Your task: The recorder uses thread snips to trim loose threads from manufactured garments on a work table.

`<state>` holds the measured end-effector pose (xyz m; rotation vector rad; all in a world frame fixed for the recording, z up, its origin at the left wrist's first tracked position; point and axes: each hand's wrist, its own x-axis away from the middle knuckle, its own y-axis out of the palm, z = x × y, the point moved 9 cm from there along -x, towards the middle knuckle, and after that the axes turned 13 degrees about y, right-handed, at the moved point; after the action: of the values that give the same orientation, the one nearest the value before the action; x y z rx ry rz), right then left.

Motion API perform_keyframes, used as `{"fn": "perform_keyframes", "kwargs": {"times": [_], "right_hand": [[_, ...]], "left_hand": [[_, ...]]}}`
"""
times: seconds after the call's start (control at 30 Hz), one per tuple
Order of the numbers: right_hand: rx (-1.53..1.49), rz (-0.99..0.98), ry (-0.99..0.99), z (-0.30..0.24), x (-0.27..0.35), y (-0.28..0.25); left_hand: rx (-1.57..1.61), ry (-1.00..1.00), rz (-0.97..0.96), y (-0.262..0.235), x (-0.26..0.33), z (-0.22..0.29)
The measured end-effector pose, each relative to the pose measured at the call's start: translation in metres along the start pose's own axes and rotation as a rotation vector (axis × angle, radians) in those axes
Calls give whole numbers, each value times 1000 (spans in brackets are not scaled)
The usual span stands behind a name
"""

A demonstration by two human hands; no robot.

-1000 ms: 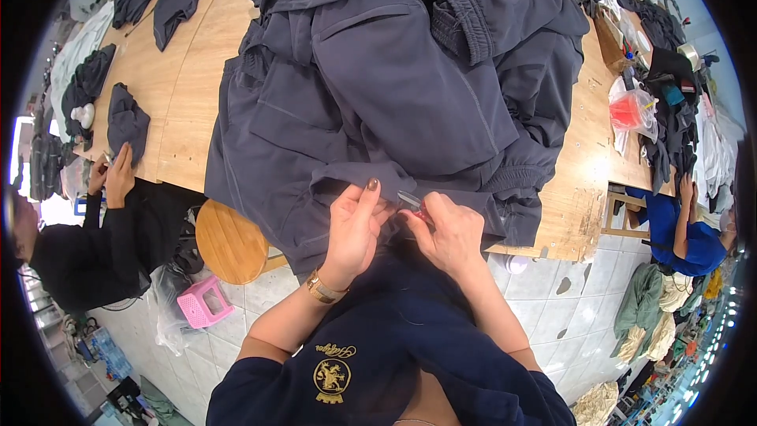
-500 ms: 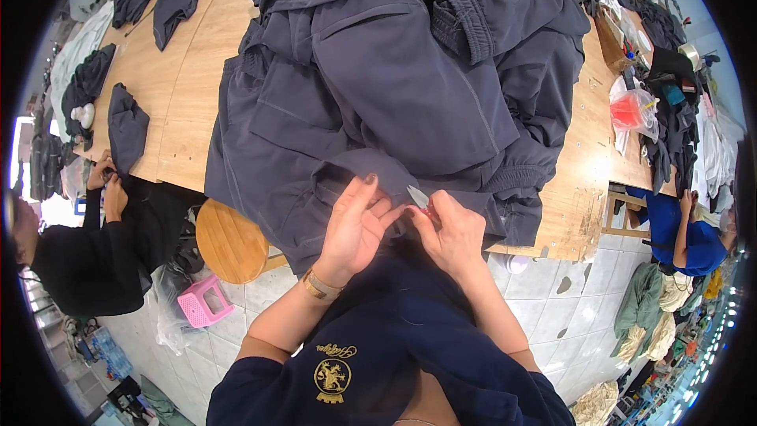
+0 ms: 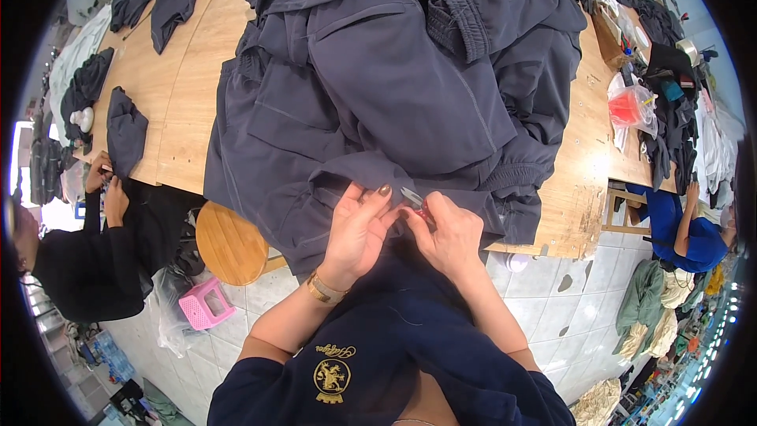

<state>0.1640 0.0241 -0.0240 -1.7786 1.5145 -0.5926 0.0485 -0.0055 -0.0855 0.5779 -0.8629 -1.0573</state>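
Observation:
In my right hand (image 3: 448, 229) is a pair of small thread snips (image 3: 411, 196) with silver blades and red showing at the grip. The blades point up and left, toward my left thumb. My left hand (image 3: 356, 229) is turned palm up beside it, thumb drawn in against the fingers on a dark grey garment (image 3: 359, 167). Both hands' fingertips meet close together, and whatever lies exactly between them is partly hidden. Just beyond, a large heap of dark grey trousers (image 3: 394, 71) with elastic waistbands covers the table's near edge.
The wooden table (image 3: 189, 102) carries more dark garments (image 3: 126, 130) at left. A round wooden stool (image 3: 231, 243) and a pink plastic stool (image 3: 206, 304) stand on the left. One person in black (image 3: 87, 268) works at left, another in blue (image 3: 698, 244) at right. A red-filled plastic bag (image 3: 631, 108) lies rightward.
My left thumb has moved slightly right, closer to the snips. The snips' blades have shifted a little left and look more closed together. The heap stays put.

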Motion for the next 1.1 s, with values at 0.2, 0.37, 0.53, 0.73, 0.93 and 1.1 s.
{"fn": "perform_keyframes", "kwargs": {"times": [0.2, 0.37, 0.53, 0.73, 0.93, 1.1], "right_hand": [[-13, 3, -4, -1, 0, 0], [-24, -4, 4, -2, -2, 0], [-186, -19, 141, 13, -3, 0], [-120, -44, 35, 4, -1, 5], [-97, -34, 22, 0, -3, 5], [-89, -16, 21, 2, -3, 4]], "left_hand": [[-16, 37, -37, -1, 0, 1], [-41, 31, -11, 7, 2, 4], [-19, 44, 24, 1, 1, 3], [-25, 51, 29, -1, 0, 4], [-38, 55, 24, 1, 1, 3], [-55, 74, 0, 2, 0, 4]]}}
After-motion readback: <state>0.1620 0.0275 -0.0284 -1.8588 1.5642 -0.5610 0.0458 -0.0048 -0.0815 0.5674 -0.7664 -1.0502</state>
